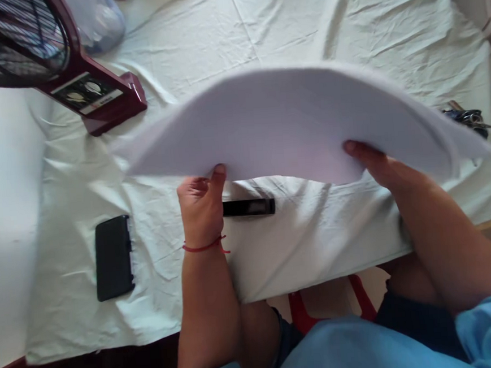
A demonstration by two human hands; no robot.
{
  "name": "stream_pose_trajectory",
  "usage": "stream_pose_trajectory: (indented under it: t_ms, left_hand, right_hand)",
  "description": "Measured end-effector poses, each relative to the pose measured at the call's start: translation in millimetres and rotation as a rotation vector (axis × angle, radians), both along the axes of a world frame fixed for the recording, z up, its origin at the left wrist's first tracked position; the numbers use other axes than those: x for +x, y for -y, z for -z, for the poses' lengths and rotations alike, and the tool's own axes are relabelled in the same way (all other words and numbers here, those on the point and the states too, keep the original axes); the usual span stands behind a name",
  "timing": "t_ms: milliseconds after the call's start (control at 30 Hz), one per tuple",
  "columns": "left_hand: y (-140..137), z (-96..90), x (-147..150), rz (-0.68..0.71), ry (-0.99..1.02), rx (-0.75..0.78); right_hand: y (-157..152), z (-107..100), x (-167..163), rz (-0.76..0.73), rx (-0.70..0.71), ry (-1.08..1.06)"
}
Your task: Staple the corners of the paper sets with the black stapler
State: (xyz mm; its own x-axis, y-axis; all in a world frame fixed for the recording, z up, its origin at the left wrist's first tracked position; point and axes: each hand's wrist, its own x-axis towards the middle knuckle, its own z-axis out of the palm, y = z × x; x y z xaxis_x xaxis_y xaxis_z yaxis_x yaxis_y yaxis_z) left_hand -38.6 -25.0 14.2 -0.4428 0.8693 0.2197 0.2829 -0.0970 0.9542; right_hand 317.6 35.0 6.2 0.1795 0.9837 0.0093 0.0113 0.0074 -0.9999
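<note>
A large white sheet of paper is held up over the table, bowed into an arch with its ends drooping; I cannot tell whether it is one sheet or several. My left hand grips its near edge, thumb on top and fingers curled beneath. On the right part of that edge my right hand is closed too, thumb on the paper, its other fingers hidden underneath. Just beside my left wrist a slim black object lies on the cloth, partly covered by that hand.
A pale cloth covers the table. At the left lies a black phone-like slab. A dark red fan stands at the upper left, near a translucent plastic bag. Keys or small metal items sit at the right.
</note>
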Motion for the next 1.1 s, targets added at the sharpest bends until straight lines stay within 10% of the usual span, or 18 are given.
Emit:
stream_pose_trajectory:
  t_ms: [233, 1100]
  left_hand:
    - [0, -8.2, 5, 0.138, 0.119, -0.089]
    - [-2, -8.7, 8, 0.182, 0.501, -0.053]
  right_hand:
    - [-2, -7, -12, 0.067, -0.057, -0.287]
    - [-5, 3, -11, 0.048, -0.011, -0.228]
